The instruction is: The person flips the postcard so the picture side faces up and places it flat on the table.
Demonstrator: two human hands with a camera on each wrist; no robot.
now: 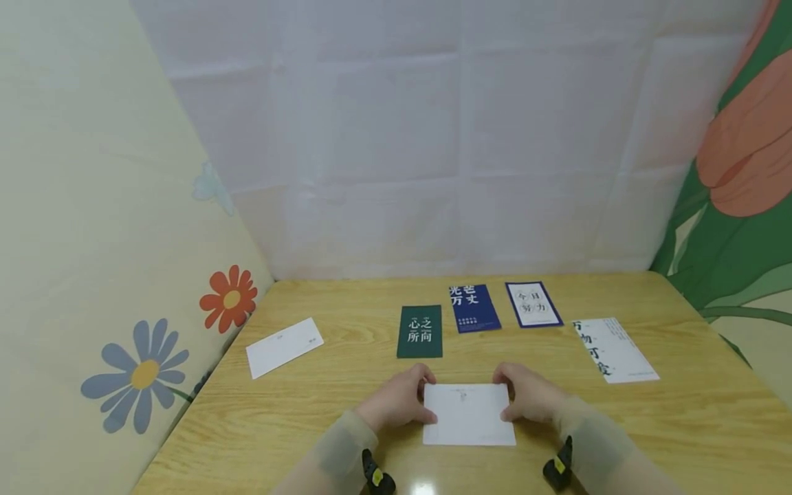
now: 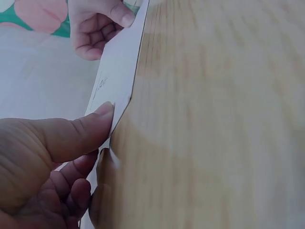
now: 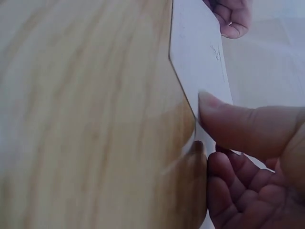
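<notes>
In the head view a white card (image 1: 468, 419) with small faint print lies sideways near the front middle of the table. My left hand (image 1: 401, 399) pinches its left edge, thumb on top. At the opposite edge my right hand (image 1: 531, 395) grips the card the same way. Both wrist views show the thumbs pressing on the card's face and the other fingers curled at its edge, close to the wood. Just beyond the left hand lies a dark green card (image 1: 420, 332) with white characters.
Behind lie a blue card (image 1: 474, 309) and a blue-bordered white card (image 1: 534, 304). A white card with dark characters (image 1: 619, 350) lies to the right, a blank-looking white card (image 1: 284, 347) to the left. A pale cloth (image 1: 458, 158) hangs behind the wooden table (image 1: 247, 426).
</notes>
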